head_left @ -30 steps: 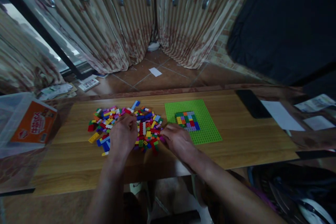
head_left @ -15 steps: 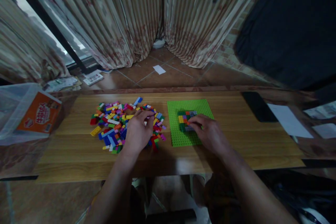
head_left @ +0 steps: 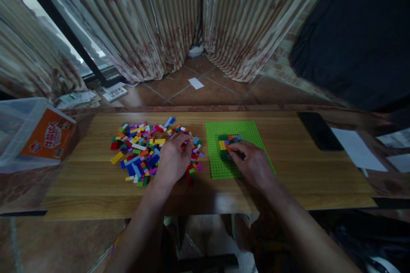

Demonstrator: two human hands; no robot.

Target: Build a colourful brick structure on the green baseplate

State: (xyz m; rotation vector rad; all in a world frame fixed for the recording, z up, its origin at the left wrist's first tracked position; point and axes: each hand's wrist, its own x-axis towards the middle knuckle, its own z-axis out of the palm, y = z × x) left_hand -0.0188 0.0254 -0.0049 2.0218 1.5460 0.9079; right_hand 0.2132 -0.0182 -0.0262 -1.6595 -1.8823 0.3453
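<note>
I've a block (head_left: 222, 145) done on the plate (head_left: 215, 169) toward the surface's (head_left: 307, 175) far edge, loose bricks (head_left: 137, 146) left unplaced toward its left end; right grip (head_left: 253, 162) nearly pinched at the block, left grip (head_left: 174, 155) half-curled over bricks, can't tell what either holds.

- A room in a home, by the look of it: long patterned curtains (head_left: 128, 21) hang in folds to the floor.
- Daylight shows through a dark-framed window (head_left: 53, 27) on the left.
- Brown tiles (head_left: 221, 87) cover the floor, and a brick-patterned wall (head_left: 280, 64) shows beside the curtains.
- Toy bricks (head_left: 137, 140) and a green baseplate (head_left: 215, 166) lie on a wood-grain counter (head_left: 307, 175).
- Household clutter sits around: a clear plastic tub (head_left: 16, 126), piled papers (head_left: 78, 99), a white sheet (head_left: 358, 149).
</note>
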